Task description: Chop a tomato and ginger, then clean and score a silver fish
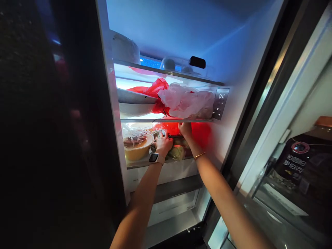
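Observation:
Both my hands reach into the lower lit shelf of an open fridge. My left hand (164, 141), with a watch at the wrist, rests with fingers apart on a bagged bundle of greens (178, 152). Just to its right, my right hand (185, 129) is closed at the edge of a red plastic bag (201, 133) lying behind and over the greens. The fingertips of my right hand are partly hidden under the shelf edge. Left of my hands stands a yellow bowl (136, 154) under cling film, with dark food inside.
Above my hands runs a glass shelf (166, 120) carrying a whitish plastic bag (185, 100), another red bag (158, 86) and a white dish (136, 110). A control panel (221, 103) sits on the right wall. Drawers lie below; the open door (259, 166) with a black package (298, 162) flanks the right.

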`<state>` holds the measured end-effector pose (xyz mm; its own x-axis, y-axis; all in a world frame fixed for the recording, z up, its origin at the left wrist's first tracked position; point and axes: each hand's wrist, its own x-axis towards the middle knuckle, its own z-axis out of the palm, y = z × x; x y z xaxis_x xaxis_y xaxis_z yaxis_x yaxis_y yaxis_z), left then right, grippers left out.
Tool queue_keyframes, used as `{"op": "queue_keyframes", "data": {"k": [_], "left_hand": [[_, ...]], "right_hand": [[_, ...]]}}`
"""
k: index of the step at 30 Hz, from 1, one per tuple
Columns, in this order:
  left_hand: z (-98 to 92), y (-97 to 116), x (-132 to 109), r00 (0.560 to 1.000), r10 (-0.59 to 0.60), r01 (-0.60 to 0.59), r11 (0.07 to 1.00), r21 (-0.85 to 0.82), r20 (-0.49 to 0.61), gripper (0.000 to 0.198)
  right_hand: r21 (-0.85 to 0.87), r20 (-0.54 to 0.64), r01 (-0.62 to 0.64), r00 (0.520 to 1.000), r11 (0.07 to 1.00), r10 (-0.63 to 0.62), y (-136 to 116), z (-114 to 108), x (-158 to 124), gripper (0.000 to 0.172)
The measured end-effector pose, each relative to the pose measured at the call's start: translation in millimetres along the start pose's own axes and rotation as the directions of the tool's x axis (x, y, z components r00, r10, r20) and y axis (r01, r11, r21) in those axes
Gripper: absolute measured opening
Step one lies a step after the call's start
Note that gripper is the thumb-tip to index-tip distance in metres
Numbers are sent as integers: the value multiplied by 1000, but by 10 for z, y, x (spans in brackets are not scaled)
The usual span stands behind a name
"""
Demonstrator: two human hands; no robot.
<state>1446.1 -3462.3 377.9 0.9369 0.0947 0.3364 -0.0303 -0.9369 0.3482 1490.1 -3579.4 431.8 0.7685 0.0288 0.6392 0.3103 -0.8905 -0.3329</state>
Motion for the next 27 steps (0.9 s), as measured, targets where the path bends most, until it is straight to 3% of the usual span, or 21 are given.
{"op": "queue_keyframes", "data": {"k": [3, 6, 9, 12, 16, 20, 23, 25, 27], "left_hand": [[-65, 77, -50, 998, 28, -21, 994, 104, -59, 44], [-177, 161, -137, 988, 111, -94, 984, 153, -107, 38], [-286, 225, -168, 960, 258, -247, 963, 106, -111, 38], [-318, 230, -77, 898, 416, -413, 909, 55, -143, 41], [-244, 131, 166, 844, 516, -514, 856, 54, -146, 55], [-198, 33, 319, 838, 533, -516, 844, 146, -117, 39], [-226, 12, 264, 815, 570, -546, 816, 192, -104, 25], [-245, 10, 167, 838, 538, -515, 835, 195, -88, 25], [-238, 5, 63, 870, 477, -445, 868, 222, -120, 29]], "right_hand": [[-98, -64, -60, 997, 993, 54, 116, 120, -10, 35], [-149, -16, -154, 988, 977, 153, 173, 212, -37, 45], [-166, 29, -210, 976, 963, 218, 211, 222, -81, 38], [-133, 65, -123, 989, 984, 132, 209, 156, -163, 27], [-86, 99, -13, 995, 996, 22, 115, -54, -345, 24], [-123, 194, -12, 980, 992, 36, 36, -333, -491, 20], [-144, 325, 91, 945, 985, -40, 19, -438, -480, 15], [-103, 317, 138, 943, 985, -99, 5, -431, -392, 15], [-35, 237, 124, 965, 992, -113, -18, -391, -262, 22]]}}
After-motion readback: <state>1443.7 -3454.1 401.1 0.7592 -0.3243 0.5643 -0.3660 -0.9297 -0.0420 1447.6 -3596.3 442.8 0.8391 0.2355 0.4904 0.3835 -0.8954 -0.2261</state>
